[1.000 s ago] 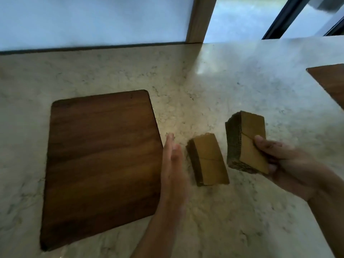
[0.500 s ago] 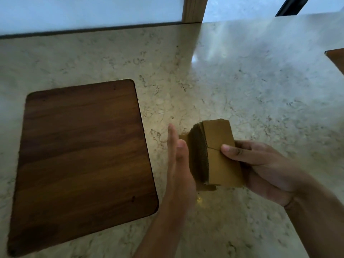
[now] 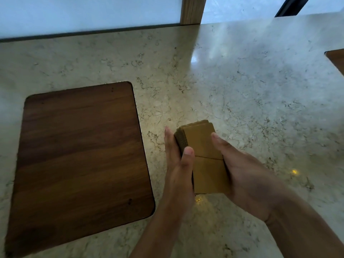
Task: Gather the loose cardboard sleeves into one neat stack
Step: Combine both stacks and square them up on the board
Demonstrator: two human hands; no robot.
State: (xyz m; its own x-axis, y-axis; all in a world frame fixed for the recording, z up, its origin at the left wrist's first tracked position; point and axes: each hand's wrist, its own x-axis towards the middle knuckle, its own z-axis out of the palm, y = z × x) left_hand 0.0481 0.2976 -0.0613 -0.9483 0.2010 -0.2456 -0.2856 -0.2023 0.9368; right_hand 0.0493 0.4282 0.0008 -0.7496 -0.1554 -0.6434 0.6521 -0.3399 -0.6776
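Note:
One stack of brown cardboard sleeves (image 3: 204, 159) rests on the marble counter (image 3: 242, 101) right of centre, flat face up with a seam across its middle. My left hand (image 3: 178, 168) presses flat against the stack's left side, thumb resting on its top edge. My right hand (image 3: 240, 170) cups the right side, thumb lying along the top right edge. Both hands squeeze the stack between them. The stack's lower layers are hidden by my hands.
A dark wooden board (image 3: 80, 161) lies flat on the counter, left of my hands. The corner of another wooden board (image 3: 337, 60) shows at the right edge. A wall with a wooden post (image 3: 192, 10) borders the counter's far side.
My right hand carried its thick bundle left onto the smaller pile on the counter. My left hand closed against the left side, and both hands now clamp a single stack.

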